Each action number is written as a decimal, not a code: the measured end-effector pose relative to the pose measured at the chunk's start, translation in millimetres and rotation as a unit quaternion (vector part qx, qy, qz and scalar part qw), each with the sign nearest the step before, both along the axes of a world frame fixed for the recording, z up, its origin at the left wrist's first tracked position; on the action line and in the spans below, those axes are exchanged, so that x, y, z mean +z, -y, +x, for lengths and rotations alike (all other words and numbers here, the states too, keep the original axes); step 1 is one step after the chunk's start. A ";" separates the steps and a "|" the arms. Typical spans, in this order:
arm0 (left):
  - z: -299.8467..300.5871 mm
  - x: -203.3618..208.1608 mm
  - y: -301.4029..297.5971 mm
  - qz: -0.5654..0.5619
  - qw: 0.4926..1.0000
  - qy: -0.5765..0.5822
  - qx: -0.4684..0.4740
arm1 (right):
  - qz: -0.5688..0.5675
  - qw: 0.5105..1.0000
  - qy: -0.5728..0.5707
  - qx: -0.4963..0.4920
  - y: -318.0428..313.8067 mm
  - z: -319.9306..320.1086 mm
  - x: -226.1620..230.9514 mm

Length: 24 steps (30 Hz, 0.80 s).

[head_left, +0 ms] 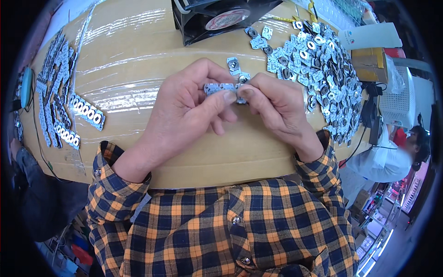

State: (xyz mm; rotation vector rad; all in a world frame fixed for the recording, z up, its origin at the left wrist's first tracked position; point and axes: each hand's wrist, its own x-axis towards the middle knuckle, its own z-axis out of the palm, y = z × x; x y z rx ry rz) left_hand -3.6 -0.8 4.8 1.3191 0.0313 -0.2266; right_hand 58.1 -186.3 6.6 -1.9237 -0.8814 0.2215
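My left hand grips a short row of small blue-grey metal parts, thumb in front and fingers behind. At the row's right end, my right hand pinches between thumb and forefinger; a small part there is mostly covered by the fingertips. Just beyond the fingers, a loose square part with a dark round centre lies on the table, and another part lies close to it. To the right spreads a big heap of similar small parts, some with pale rings.
Rows of joined parts lie at the left, with two shorter strips beside them. A black fan stands at the back. On the right are a cardboard box, a white perforated basket and black cables. Other people are at both sides.
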 end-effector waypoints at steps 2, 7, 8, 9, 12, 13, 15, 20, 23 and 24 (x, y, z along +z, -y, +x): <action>0.7 -1.8 -2.1 0.021 1.000 -0.007 0.021 | -0.008 0.997 0.075 -0.001 0.4 -0.1 -2.1; 2.4 13.1 -10.3 -0.188 0.976 -0.104 -0.048 | 0.188 0.861 -0.471 0.035 3.1 -7.2 17.1; 2.5 12.9 -9.4 -0.183 0.977 -0.103 -0.047 | 0.192 0.861 -0.470 0.038 2.4 -7.4 16.5; 2.4 10.8 -7.4 -0.214 0.972 -0.091 -0.042 | 0.220 0.821 -0.527 0.009 1.0 -7.5 15.4; 1.1 5.7 1.2 -0.174 0.984 -0.031 -0.008 | 0.235 0.801 -0.550 -0.027 0.8 -6.2 6.7; 0.2 4.7 3.2 -0.107 0.994 0.016 0.020 | 0.220 0.826 -0.518 -0.038 1.0 -5.5 4.1; -1.7 3.5 4.9 -0.062 0.996 0.060 0.036 | 0.202 0.841 -0.500 -0.052 1.6 -5.0 4.6; -5.0 2.7 9.6 0.090 0.982 0.153 0.069 | 0.166 0.875 -0.451 -0.061 4.3 -2.7 4.7; -6.3 0.1 6.8 0.154 0.967 0.192 0.066 | 0.153 0.889 -0.430 -0.025 6.8 -0.7 2.2; -6.9 -1.0 6.5 0.180 0.959 0.208 0.074 | 0.145 0.889 -0.434 -0.021 6.5 -0.2 2.2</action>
